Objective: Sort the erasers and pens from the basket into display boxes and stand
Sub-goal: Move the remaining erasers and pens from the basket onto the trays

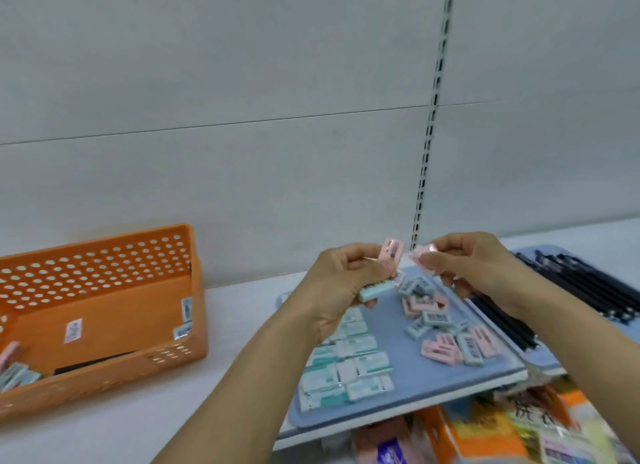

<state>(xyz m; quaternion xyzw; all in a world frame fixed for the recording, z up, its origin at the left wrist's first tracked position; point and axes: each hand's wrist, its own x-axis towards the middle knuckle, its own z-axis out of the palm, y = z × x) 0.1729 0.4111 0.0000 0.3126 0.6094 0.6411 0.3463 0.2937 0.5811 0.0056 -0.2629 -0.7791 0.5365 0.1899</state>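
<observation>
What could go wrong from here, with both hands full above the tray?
The left hand holds a pink eraser and a blue eraser at once; the lower one could slip. A drop might scatter the loose pile on the blue tray, whose front edge overhangs the shelf.
</observation>
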